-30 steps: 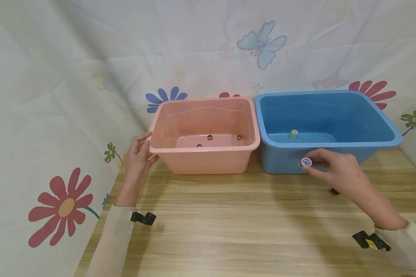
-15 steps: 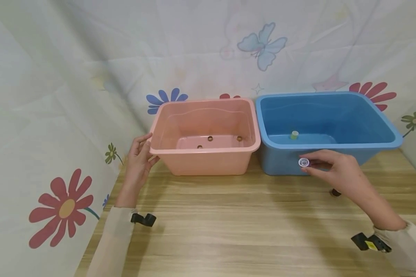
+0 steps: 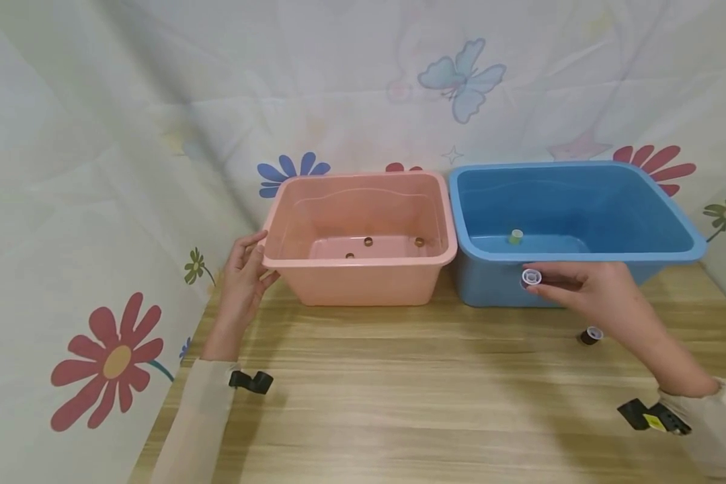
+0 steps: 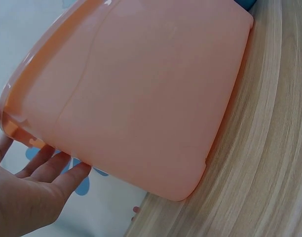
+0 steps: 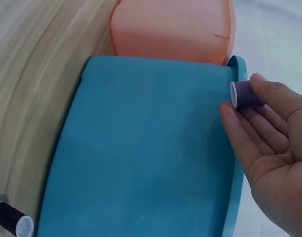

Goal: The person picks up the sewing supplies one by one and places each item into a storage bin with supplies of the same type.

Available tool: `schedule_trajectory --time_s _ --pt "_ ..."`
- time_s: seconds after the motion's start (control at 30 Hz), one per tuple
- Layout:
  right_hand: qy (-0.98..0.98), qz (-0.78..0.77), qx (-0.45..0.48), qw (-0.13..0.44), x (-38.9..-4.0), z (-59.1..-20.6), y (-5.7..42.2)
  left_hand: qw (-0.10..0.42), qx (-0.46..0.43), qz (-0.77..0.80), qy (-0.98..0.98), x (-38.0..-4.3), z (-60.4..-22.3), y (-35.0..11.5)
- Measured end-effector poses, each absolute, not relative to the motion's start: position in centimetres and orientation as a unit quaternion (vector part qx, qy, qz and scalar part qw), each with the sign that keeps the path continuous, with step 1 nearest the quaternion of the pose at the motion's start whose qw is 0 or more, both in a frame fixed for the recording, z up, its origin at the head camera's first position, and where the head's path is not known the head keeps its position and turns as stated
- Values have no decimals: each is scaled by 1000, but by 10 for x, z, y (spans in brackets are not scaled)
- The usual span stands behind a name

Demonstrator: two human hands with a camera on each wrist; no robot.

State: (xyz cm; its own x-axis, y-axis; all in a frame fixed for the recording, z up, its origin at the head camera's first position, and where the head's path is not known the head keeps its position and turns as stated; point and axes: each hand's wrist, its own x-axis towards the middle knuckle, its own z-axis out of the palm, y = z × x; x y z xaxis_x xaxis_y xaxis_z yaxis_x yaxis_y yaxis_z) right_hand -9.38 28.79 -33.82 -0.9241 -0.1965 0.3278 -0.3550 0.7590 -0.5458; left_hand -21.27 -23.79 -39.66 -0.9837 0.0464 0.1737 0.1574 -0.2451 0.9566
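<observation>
My left hand point(image 3: 240, 272) holds the left rim of a pink plastic tub point(image 3: 363, 286), with fingertips against the outer wall in the left wrist view. Between thumb and fingers, my right hand point(image 3: 599, 296) pinches a small purple thread spool point(image 5: 247, 95) with a white end, in front of the blue plastic tub point(image 3: 581, 257) and close to its rim. Its white end faces the head camera. A dark thread spool point(image 3: 591, 335) lies on the table below the right wrist. Inside the blue tub stands a light green spool point(image 3: 515, 236).
Several small brownish-gold ring-like pieces point(image 3: 368, 241) lie on the pink tub's floor. Both tubs stand side by side at the back of the wood-grain table point(image 3: 387, 403). Behind them hangs a pale printed curtain point(image 3: 351, 87).
My right hand has risen slightly with the purple spool, and the dark spool on the table shows more from behind the forearm. My left hand stays at the pink tub's rim.
</observation>
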Motion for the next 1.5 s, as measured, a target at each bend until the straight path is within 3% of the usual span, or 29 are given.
schedule_trajectory --time_s 0.27,0.53,1.5 --pt "-935 316 125 106 -92 -323 287 37 -87 -785 -613 -213 -397 -238" --pt "-934 288 149 149 -96 -309 284 38 -84 -782 -616 -213 -397 -238" --pt "-948 226 152 165 -113 -278 285 38 -71 -782 -619 -213 -396 -238"
